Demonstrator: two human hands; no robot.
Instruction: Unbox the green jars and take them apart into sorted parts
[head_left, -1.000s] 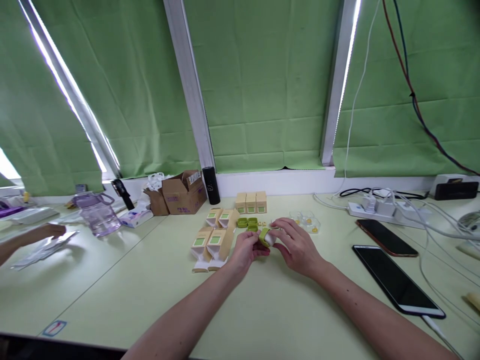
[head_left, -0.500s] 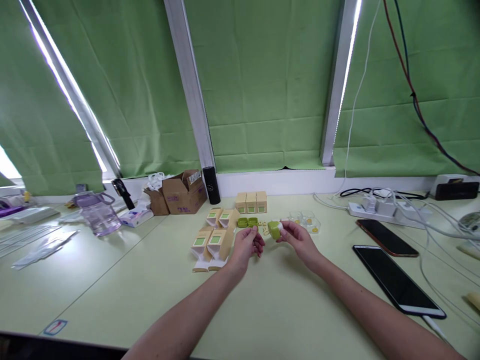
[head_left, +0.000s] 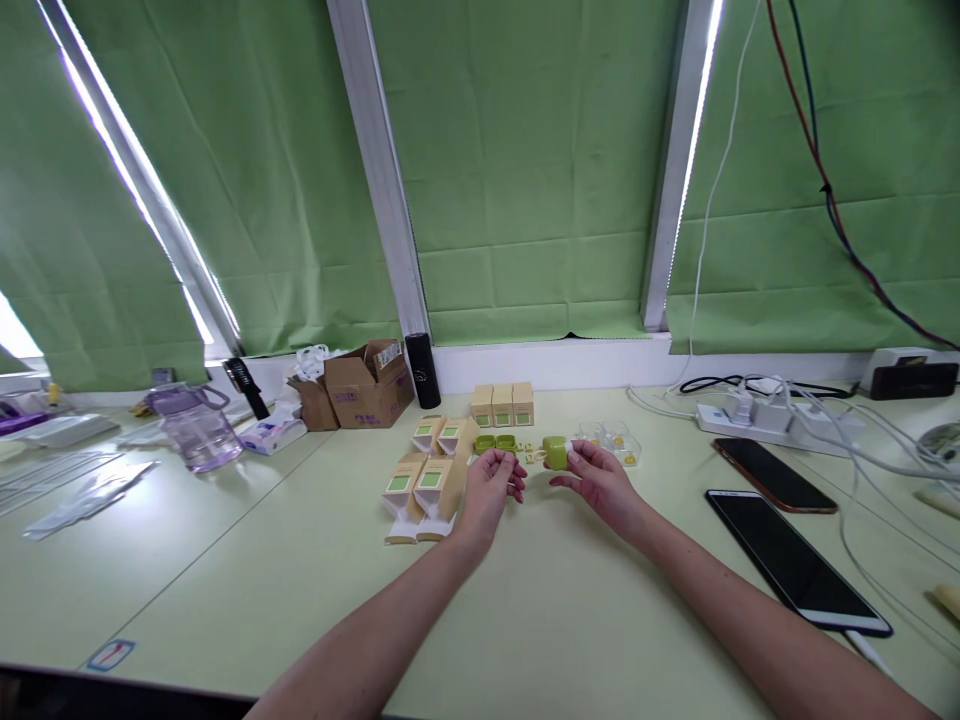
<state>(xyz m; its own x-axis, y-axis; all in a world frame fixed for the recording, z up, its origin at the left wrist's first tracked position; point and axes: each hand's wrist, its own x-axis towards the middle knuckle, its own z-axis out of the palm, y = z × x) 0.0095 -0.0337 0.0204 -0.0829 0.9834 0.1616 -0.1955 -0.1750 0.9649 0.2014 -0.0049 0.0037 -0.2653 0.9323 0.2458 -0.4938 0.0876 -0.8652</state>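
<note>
Pale green table point(head_left: 555, 610); far left on it, an open cardboard box point(head_left: 367, 395), contents unclear. The left hand point(head_left: 489, 488), earlier sharing the grip, is now empty, fingers loosely curled. The right hand point(head_left: 600, 480) alone pinches the green case point(head_left: 555, 453) near mid-table. Just beyond that hand, a clear tray point(head_left: 631, 446) holds small yellow pieces.

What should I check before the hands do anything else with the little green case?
1. Right hand holds the green case: ok.
2. Left hand holds nothing that might get in the way: cannot tell, its palm is hidden.
3. Open tan boxes stand on the table: ok.
4. Clear tray is fully in view: not ok, right hand partly covers it.
5. Phones lie away from both hands: ok.
</note>
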